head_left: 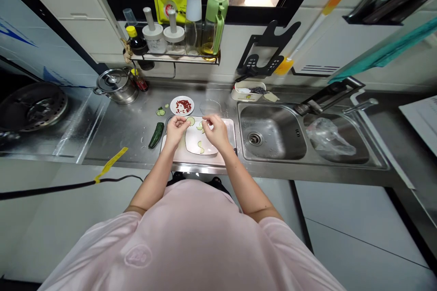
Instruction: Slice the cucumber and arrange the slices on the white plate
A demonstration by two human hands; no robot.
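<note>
Cucumber slices [201, 147] lie on the white plate [193, 140] between the left hand [175, 130] and right hand [216, 132], which are apart (whether either grips, I cannot tell).

**Cucumber slices [201, 147] on the white plate [195, 138]!**

And there's your left grip [176, 129], fingertips at the edge of one round slice [190, 121], while your right grip [217, 132] bends its fingers over the far side! Beneath the plate, the board [180, 157]; just left of it, a dark green cucumber [156, 135] on your steel surface [116, 129]. Red pieces [183, 106] sit in the small dish [173, 109] beyond!
</note>
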